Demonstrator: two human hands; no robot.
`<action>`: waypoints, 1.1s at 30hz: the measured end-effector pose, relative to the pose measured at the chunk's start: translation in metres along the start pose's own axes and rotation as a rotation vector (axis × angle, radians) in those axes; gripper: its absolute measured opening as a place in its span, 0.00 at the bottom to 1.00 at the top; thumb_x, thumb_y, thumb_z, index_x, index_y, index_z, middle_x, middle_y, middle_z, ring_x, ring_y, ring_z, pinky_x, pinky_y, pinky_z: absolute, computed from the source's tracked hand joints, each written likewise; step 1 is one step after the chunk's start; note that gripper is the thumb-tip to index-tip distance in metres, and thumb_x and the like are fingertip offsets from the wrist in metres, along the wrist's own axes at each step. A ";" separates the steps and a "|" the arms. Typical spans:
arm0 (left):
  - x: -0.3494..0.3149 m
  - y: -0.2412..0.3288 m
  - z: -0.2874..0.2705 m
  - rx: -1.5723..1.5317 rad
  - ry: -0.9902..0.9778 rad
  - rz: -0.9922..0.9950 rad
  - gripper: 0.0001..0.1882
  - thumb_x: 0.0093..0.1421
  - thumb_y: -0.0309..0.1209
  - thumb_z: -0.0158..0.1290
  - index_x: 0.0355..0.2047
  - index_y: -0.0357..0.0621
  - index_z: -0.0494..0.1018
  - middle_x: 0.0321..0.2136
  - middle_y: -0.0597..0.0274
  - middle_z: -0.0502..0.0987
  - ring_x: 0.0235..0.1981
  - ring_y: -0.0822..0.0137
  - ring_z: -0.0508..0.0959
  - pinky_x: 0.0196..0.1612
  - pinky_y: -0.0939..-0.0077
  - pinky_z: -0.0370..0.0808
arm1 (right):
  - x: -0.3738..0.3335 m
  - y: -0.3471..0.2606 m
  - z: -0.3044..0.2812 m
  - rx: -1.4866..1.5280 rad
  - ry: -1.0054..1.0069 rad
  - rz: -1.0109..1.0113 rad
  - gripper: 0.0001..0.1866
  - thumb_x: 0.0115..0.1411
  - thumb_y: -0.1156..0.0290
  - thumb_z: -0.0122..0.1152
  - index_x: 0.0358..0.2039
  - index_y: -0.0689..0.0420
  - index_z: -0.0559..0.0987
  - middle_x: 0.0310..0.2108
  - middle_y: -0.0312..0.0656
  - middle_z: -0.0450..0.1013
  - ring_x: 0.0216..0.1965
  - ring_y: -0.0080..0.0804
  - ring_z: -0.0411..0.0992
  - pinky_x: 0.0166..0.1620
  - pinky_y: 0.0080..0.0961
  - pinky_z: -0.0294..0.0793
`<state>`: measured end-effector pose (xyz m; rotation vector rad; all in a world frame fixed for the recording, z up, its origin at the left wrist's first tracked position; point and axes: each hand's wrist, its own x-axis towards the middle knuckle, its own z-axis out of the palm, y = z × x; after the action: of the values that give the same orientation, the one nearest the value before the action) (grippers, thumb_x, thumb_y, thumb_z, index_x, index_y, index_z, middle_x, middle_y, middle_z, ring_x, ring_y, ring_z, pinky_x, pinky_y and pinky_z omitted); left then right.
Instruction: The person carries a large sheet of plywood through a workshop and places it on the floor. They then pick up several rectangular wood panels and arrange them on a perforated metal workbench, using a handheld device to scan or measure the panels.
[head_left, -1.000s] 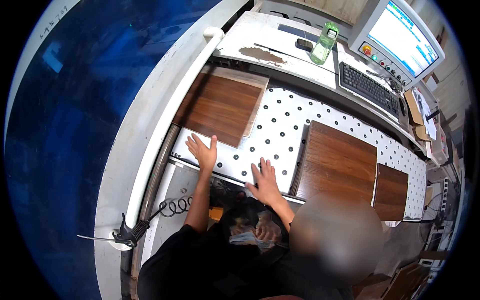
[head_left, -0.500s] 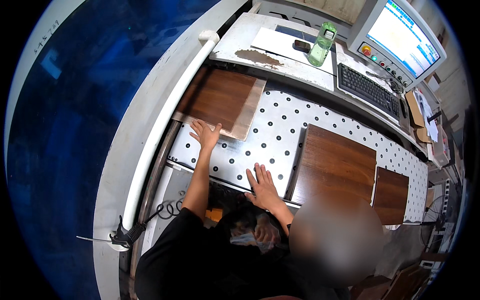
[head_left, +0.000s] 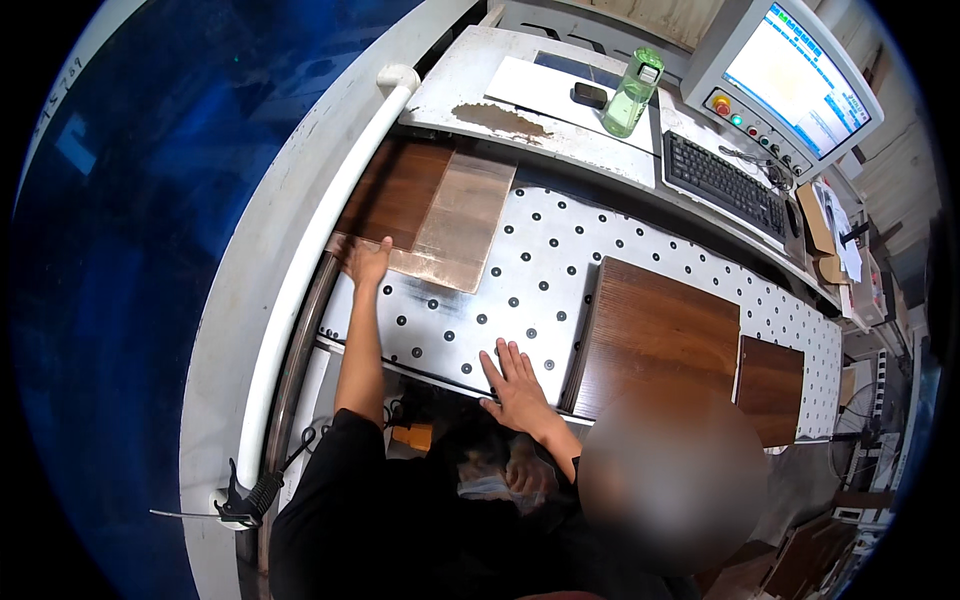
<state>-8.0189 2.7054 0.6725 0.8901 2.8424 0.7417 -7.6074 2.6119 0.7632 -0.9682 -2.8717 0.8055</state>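
Reaching toward the upper left of the frame, your left hand (head_left: 367, 262) lies open-fingered on the near corner of a brown wood-grain panel (head_left: 432, 215), its grip not closed around anything; the panel rests flat on the white perforated counter (head_left: 520, 290), partly under the upper ledge. Your right hand (head_left: 517, 385) is spread flat, palm down, on the counter's near edge at lower centre, holding nothing. To move the panel well, you would likely keep the palm pressed evenly and slide it flat, so the corner does not lift or catch. A larger dark panel (head_left: 655, 335) lies just right of the right hand, a smaller one (head_left: 770, 385) beside it. On the ledge above stand a green bottle (head_left: 632, 92), a keyboard (head_left: 725, 185) and a monitor (head_left: 795, 75), all well apart from the panel.
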 end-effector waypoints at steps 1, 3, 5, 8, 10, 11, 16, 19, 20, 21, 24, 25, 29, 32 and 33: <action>0.014 -0.019 0.001 -0.053 -0.072 -0.005 0.59 0.56 0.65 0.54 0.71 0.32 0.45 0.70 0.33 0.48 0.73 0.40 0.44 0.72 0.45 0.37 | 0.000 -0.001 0.000 0.006 0.002 -0.009 0.46 0.61 0.56 0.63 0.73 0.53 0.51 0.73 0.63 0.39 0.74 0.62 0.37 0.73 0.51 0.41; 0.031 -0.035 -0.002 -0.090 -0.145 -0.015 0.62 0.55 0.67 0.53 0.71 0.31 0.42 0.71 0.33 0.42 0.73 0.37 0.38 0.72 0.44 0.33 | 0.002 -0.002 -0.001 0.000 -0.006 -0.015 0.46 0.61 0.56 0.63 0.73 0.54 0.51 0.73 0.64 0.39 0.74 0.63 0.38 0.73 0.51 0.42; 0.029 -0.029 -0.003 -0.061 -0.160 -0.023 0.64 0.54 0.69 0.51 0.71 0.30 0.40 0.72 0.32 0.39 0.73 0.36 0.35 0.72 0.44 0.32 | 0.002 -0.004 -0.001 -0.010 -0.025 0.004 0.45 0.61 0.56 0.63 0.72 0.55 0.52 0.72 0.65 0.40 0.73 0.64 0.39 0.72 0.52 0.43; 0.021 -0.022 -0.003 0.013 -0.072 -0.043 0.63 0.53 0.71 0.51 0.72 0.36 0.42 0.71 0.28 0.39 0.72 0.33 0.36 0.71 0.43 0.31 | 0.005 -0.007 -0.004 -0.040 -0.011 0.012 0.42 0.60 0.54 0.63 0.70 0.56 0.58 0.70 0.68 0.44 0.72 0.67 0.43 0.71 0.53 0.47; 0.013 -0.007 -0.010 0.035 -0.095 -0.134 0.62 0.52 0.72 0.51 0.73 0.42 0.42 0.70 0.26 0.39 0.72 0.30 0.35 0.71 0.41 0.30 | 0.019 -0.005 -0.009 0.051 0.041 0.016 0.40 0.60 0.54 0.63 0.68 0.56 0.61 0.69 0.70 0.47 0.70 0.68 0.46 0.70 0.54 0.50; 0.009 -0.003 -0.015 0.053 -0.104 -0.177 0.62 0.52 0.72 0.52 0.74 0.46 0.43 0.70 0.24 0.39 0.71 0.29 0.35 0.71 0.40 0.29 | 0.029 -0.003 -0.014 0.103 0.069 0.017 0.39 0.60 0.53 0.64 0.67 0.57 0.63 0.68 0.70 0.49 0.70 0.69 0.47 0.69 0.55 0.52; 0.010 -0.016 -0.012 -0.046 -0.030 -0.167 0.60 0.50 0.73 0.53 0.74 0.53 0.46 0.69 0.22 0.41 0.71 0.28 0.37 0.69 0.36 0.28 | 0.104 0.024 -0.024 -0.049 0.287 0.114 0.44 0.58 0.50 0.64 0.69 0.57 0.59 0.67 0.75 0.48 0.69 0.74 0.45 0.67 0.63 0.48; 0.003 -0.006 -0.016 -0.030 0.024 -0.137 0.60 0.50 0.73 0.53 0.74 0.52 0.47 0.69 0.23 0.42 0.71 0.29 0.37 0.69 0.36 0.28 | 0.144 0.044 -0.033 -0.122 0.307 0.175 0.47 0.57 0.51 0.65 0.70 0.56 0.56 0.68 0.73 0.47 0.70 0.72 0.43 0.68 0.65 0.43; 0.001 -0.007 -0.015 0.000 0.055 -0.122 0.59 0.51 0.73 0.53 0.73 0.52 0.48 0.69 0.23 0.42 0.72 0.30 0.36 0.69 0.36 0.28 | 0.149 0.047 -0.035 -0.128 0.276 0.146 0.46 0.57 0.51 0.65 0.70 0.56 0.56 0.68 0.73 0.47 0.70 0.71 0.44 0.68 0.64 0.44; -0.002 -0.007 -0.014 0.029 0.086 -0.106 0.59 0.51 0.73 0.52 0.73 0.52 0.49 0.69 0.24 0.42 0.72 0.31 0.36 0.69 0.36 0.28 | 0.151 0.051 -0.039 -0.135 0.246 0.119 0.46 0.58 0.50 0.65 0.70 0.55 0.57 0.68 0.72 0.48 0.70 0.71 0.44 0.69 0.63 0.44; -0.005 -0.012 -0.015 -0.006 0.124 -0.045 0.55 0.54 0.73 0.49 0.73 0.54 0.52 0.68 0.18 0.42 0.72 0.29 0.34 0.69 0.36 0.29 | 0.154 0.060 -0.043 -0.142 0.239 0.056 0.45 0.57 0.49 0.65 0.70 0.53 0.59 0.67 0.71 0.50 0.70 0.68 0.46 0.70 0.59 0.45; -0.008 -0.010 -0.017 0.011 0.098 -0.044 0.55 0.54 0.73 0.48 0.72 0.52 0.52 0.68 0.18 0.43 0.72 0.29 0.34 0.69 0.36 0.30 | 0.152 0.061 -0.043 -0.142 0.245 0.048 0.44 0.57 0.48 0.65 0.69 0.52 0.60 0.67 0.70 0.51 0.70 0.67 0.47 0.70 0.58 0.46; -0.011 -0.007 -0.023 -0.033 0.034 -0.035 0.55 0.56 0.72 0.48 0.73 0.49 0.50 0.68 0.17 0.36 0.72 0.30 0.31 0.70 0.38 0.29 | 0.154 0.062 -0.043 -0.239 0.251 0.025 0.40 0.62 0.46 0.58 0.69 0.54 0.61 0.65 0.74 0.54 0.68 0.68 0.53 0.69 0.57 0.52; -0.008 -0.011 -0.019 -0.003 0.069 -0.022 0.55 0.56 0.73 0.47 0.73 0.48 0.50 0.67 0.17 0.39 0.72 0.30 0.32 0.70 0.39 0.30 | 0.156 0.062 -0.036 -0.400 0.230 -0.016 0.38 0.66 0.45 0.51 0.69 0.54 0.59 0.62 0.80 0.55 0.65 0.75 0.55 0.66 0.61 0.56; -0.006 -0.012 -0.017 0.003 0.086 -0.014 0.56 0.55 0.73 0.46 0.73 0.48 0.51 0.67 0.17 0.42 0.72 0.29 0.33 0.70 0.39 0.31 | 0.158 0.063 -0.036 -0.437 0.213 -0.026 0.38 0.66 0.45 0.50 0.69 0.54 0.59 0.62 0.81 0.55 0.65 0.77 0.55 0.65 0.62 0.57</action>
<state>-8.0233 2.6862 0.6817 0.8574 2.9216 0.7928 -7.6937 2.7611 0.7404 -0.9687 -2.9121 0.0572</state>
